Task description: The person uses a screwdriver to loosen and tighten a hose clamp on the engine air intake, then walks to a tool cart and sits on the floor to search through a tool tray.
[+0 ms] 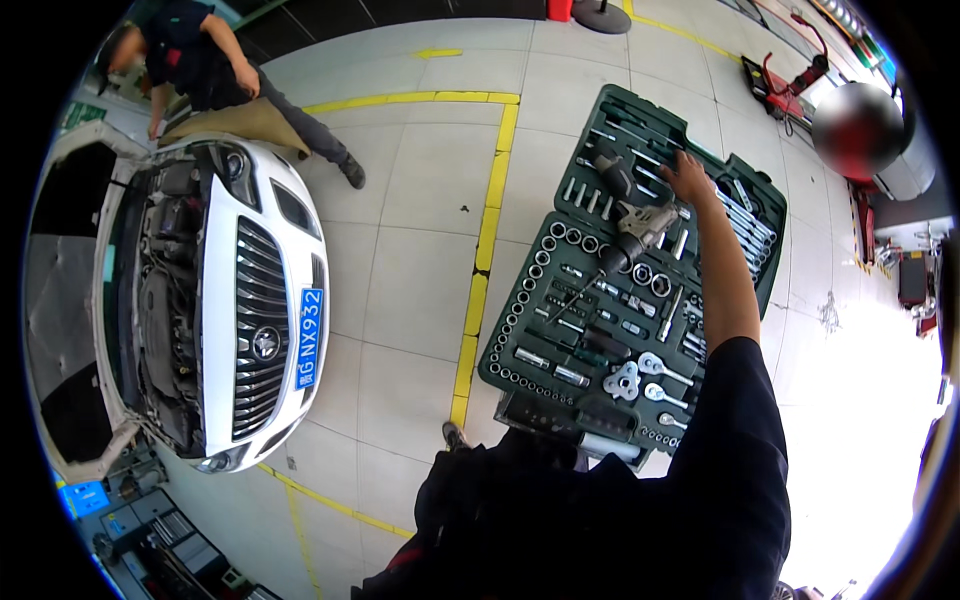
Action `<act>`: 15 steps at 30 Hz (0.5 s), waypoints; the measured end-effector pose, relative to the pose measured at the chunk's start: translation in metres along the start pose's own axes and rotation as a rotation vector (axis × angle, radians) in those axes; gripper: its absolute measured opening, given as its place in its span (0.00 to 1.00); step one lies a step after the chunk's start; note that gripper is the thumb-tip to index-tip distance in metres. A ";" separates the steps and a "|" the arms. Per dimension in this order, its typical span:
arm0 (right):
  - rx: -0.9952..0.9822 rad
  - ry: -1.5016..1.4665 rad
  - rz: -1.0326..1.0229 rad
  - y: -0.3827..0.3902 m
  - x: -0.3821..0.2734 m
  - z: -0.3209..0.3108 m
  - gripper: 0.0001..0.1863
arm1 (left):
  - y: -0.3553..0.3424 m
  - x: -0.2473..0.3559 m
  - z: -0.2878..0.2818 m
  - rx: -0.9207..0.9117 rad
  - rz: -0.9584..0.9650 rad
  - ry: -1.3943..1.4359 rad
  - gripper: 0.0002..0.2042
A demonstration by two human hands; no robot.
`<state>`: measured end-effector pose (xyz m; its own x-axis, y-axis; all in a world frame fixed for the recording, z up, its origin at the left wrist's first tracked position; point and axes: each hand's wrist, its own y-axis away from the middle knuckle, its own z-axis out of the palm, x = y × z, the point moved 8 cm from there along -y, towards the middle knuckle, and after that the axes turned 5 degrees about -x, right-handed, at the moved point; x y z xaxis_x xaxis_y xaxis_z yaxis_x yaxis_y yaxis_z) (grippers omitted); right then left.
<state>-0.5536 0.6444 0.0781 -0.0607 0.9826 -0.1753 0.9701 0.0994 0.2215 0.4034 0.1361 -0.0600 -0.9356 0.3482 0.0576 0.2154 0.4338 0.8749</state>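
A dark green tool case (pixel 625 102) lies spread out in front of me. My right hand (pixel 688 180) reaches over its far half, fingers apart, close to slim tools in their slots. To the right of that hand sits a row of combination wrenches (pixel 745 228). A cordless drill (pixel 640 228) with a long thin bit lies across the case, just nearer than the hand. Sockets (pixel 515 308) line the left edge, and ratchet handles (pixel 662 367) rest in the near half. My left hand does not show.
On the left stands a white car (pixel 283 255), its hood raised. A person (pixel 190 60) in dark clothes is beside it. Yellow lines (pixel 489 215) mark the tiled floor. A red jack (pixel 778 92) is at the far right, and a dark tool trolley (pixel 170 540) at the lower left.
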 end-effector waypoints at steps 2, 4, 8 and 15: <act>-0.009 -0.015 0.025 -0.017 -0.004 0.002 0.40 | 0.010 0.006 0.019 0.013 -0.014 -0.019 0.12; -0.091 0.096 0.085 -0.031 -0.009 0.005 0.43 | 0.017 0.003 0.038 0.016 -0.040 -0.017 0.12; -0.291 0.359 0.069 -0.056 -0.003 0.004 0.47 | 0.023 -0.019 0.075 -0.010 -0.066 -0.012 0.13; 0.245 0.049 -0.004 -0.028 -0.033 -0.043 0.36 | 0.010 -0.063 0.077 0.164 -0.215 0.296 0.16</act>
<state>-0.5894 0.6160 0.1192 -0.0703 0.9893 -0.1277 0.9975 0.0684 -0.0193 0.4856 0.1824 -0.0922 -0.9992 -0.0087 0.0387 0.0255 0.6060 0.7950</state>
